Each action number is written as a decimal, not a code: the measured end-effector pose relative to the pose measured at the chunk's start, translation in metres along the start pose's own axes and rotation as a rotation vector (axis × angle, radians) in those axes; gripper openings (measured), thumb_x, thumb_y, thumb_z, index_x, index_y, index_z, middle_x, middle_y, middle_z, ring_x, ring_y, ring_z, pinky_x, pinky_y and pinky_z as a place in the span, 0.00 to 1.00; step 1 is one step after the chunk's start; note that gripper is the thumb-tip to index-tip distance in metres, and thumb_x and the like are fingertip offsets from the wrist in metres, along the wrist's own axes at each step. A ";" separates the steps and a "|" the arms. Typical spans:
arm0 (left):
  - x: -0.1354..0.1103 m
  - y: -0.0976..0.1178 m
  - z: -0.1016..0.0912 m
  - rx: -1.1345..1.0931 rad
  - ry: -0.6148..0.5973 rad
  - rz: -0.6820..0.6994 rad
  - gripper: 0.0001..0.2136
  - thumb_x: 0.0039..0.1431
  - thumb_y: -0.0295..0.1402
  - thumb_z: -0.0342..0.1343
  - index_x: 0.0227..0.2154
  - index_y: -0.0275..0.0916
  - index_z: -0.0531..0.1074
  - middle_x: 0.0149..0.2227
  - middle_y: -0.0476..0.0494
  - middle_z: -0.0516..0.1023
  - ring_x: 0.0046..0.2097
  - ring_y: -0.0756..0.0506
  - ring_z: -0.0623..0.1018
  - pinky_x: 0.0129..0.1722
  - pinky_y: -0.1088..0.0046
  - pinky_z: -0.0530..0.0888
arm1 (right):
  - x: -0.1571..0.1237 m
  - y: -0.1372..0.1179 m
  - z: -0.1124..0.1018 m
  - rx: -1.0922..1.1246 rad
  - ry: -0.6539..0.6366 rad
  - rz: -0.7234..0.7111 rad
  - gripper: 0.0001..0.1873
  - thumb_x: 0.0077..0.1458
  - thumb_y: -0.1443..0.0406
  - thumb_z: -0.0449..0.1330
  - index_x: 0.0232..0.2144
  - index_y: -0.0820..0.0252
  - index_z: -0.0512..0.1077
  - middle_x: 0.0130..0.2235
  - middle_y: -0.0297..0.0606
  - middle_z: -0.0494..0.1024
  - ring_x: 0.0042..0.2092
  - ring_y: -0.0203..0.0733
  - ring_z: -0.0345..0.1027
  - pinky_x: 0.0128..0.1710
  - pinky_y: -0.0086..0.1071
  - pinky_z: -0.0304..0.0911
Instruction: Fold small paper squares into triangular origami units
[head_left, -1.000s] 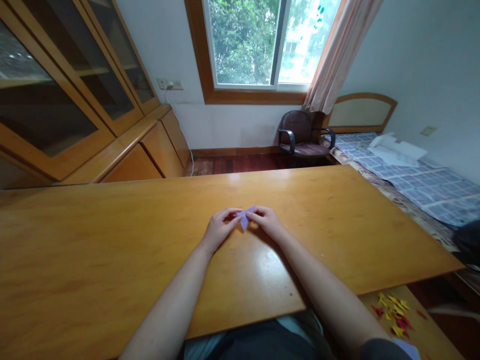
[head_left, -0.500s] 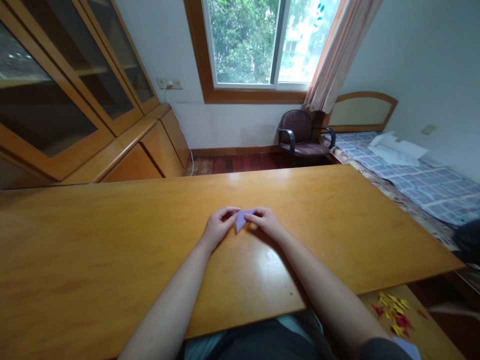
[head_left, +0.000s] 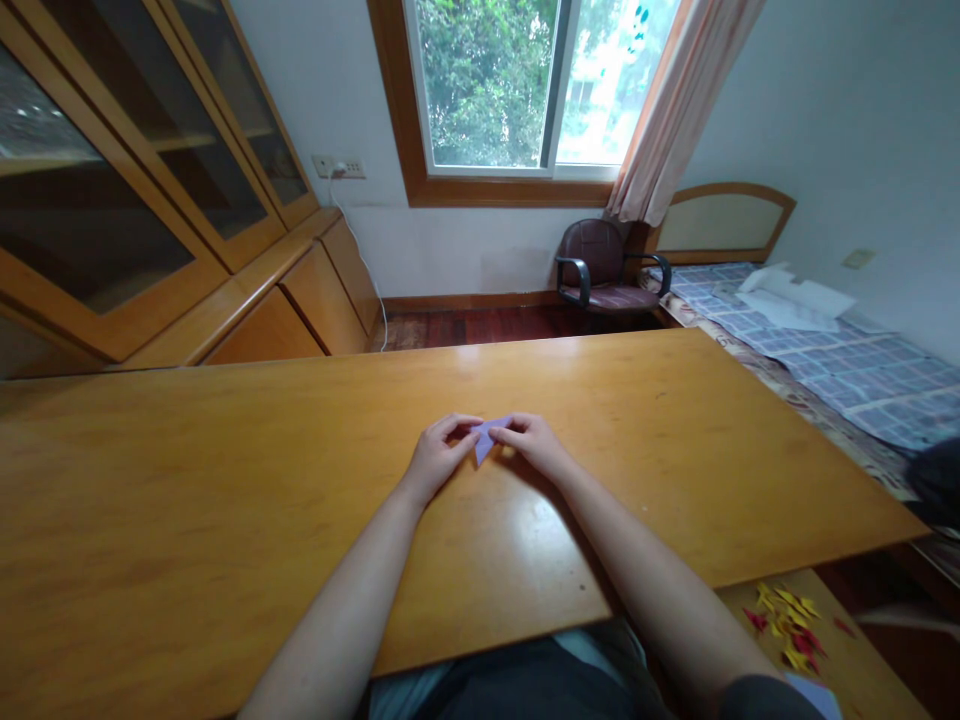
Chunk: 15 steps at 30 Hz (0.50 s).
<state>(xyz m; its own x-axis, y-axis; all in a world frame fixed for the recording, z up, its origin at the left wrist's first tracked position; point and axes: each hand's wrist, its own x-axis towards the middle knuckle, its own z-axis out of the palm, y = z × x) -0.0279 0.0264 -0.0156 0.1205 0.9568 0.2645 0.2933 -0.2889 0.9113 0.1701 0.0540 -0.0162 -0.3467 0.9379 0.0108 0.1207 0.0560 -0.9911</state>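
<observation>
A small folded piece of lilac paper [head_left: 484,441] sits between my two hands, low over the wooden table [head_left: 225,480]. My left hand [head_left: 439,455] pinches its left side with fingertips closed. My right hand [head_left: 531,445] pinches its right side, fingers curled over it. Most of the paper is hidden by my fingers; a pointed tip shows below them.
Several small red and yellow folded paper pieces [head_left: 787,625] lie on a lower surface at the bottom right. A bed [head_left: 840,360] with white sheets of paper stands to the right, an armchair [head_left: 604,270] under the window, cabinets [head_left: 150,200] on the left.
The lilac paper has turned slightly and dropped lower between my fingers; both hands stay in about the same place.
</observation>
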 end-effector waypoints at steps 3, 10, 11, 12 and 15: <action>0.000 0.002 0.000 -0.001 -0.003 -0.014 0.09 0.57 0.37 0.61 0.39 0.41 0.78 0.39 0.44 0.81 0.40 0.44 0.80 0.44 0.69 0.75 | 0.000 0.001 0.000 0.020 -0.009 -0.007 0.17 0.49 0.54 0.66 0.28 0.64 0.77 0.28 0.35 0.77 0.31 0.38 0.67 0.34 0.30 0.60; 0.002 -0.001 0.001 -0.017 0.003 -0.051 0.10 0.56 0.37 0.61 0.39 0.39 0.79 0.39 0.43 0.82 0.41 0.44 0.80 0.44 0.69 0.75 | 0.000 0.000 0.000 0.029 -0.012 0.002 0.17 0.49 0.53 0.66 0.27 0.64 0.77 0.27 0.35 0.77 0.30 0.38 0.67 0.34 0.30 0.59; 0.002 -0.002 0.001 -0.019 0.001 -0.056 0.10 0.56 0.37 0.61 0.39 0.39 0.79 0.39 0.43 0.82 0.41 0.44 0.80 0.44 0.69 0.75 | 0.000 0.000 0.000 0.023 -0.011 0.006 0.18 0.49 0.53 0.66 0.27 0.64 0.77 0.27 0.35 0.77 0.30 0.38 0.67 0.33 0.30 0.59; 0.002 -0.003 0.001 -0.021 -0.002 -0.060 0.10 0.56 0.37 0.61 0.39 0.39 0.79 0.39 0.43 0.82 0.41 0.44 0.80 0.45 0.69 0.75 | 0.000 0.001 0.000 0.018 -0.009 0.009 0.18 0.48 0.52 0.66 0.27 0.63 0.77 0.27 0.35 0.77 0.30 0.38 0.66 0.33 0.30 0.59; 0.002 -0.004 0.001 -0.026 -0.002 -0.067 0.11 0.56 0.37 0.61 0.40 0.39 0.79 0.39 0.44 0.82 0.42 0.44 0.80 0.45 0.69 0.75 | 0.001 0.002 0.000 0.021 -0.007 0.004 0.18 0.48 0.52 0.66 0.27 0.63 0.77 0.27 0.34 0.77 0.30 0.38 0.66 0.33 0.30 0.59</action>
<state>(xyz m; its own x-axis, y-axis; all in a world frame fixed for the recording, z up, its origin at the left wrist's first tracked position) -0.0282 0.0296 -0.0189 0.1038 0.9738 0.2024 0.2764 -0.2237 0.9346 0.1697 0.0547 -0.0178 -0.3531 0.9356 0.0054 0.1031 0.0447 -0.9937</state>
